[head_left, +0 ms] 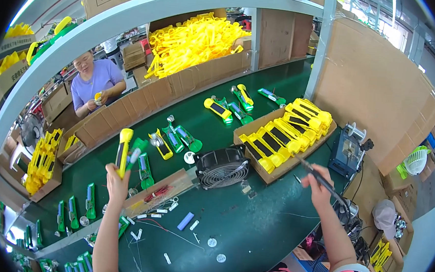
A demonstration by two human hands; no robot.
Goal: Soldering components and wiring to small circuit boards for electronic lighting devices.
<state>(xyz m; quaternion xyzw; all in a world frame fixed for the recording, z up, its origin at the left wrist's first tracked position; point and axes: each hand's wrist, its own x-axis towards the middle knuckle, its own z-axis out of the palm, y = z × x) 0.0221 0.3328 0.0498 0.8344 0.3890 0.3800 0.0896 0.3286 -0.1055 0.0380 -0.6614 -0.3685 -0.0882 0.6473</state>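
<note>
Raised at the left, my left hand (117, 182) is closed around a yellow flashlight shell (123, 151) with a black panel. A green shell half (138, 145) with a blue-grey cell stands beside it, apparently in the same grip. My right hand (319, 189) is wrapped round a soldering iron (310, 169) with a dark handle and cable. The iron points up and left, toward the near edge of a cardboard tray (277, 178) with rows of yellow shells (271, 140). Whether its tip touches a shell, I cannot tell.
A black fan (222, 168) stands mid-bench beside a shallow wire tray (172, 187). Loose white connectors and a blue battery cell (185, 221) lie nearer. Green assemblies (189, 139) line the conveyor. A soldering station (346, 152) is at right. Across the conveyor sits a person (97, 78).
</note>
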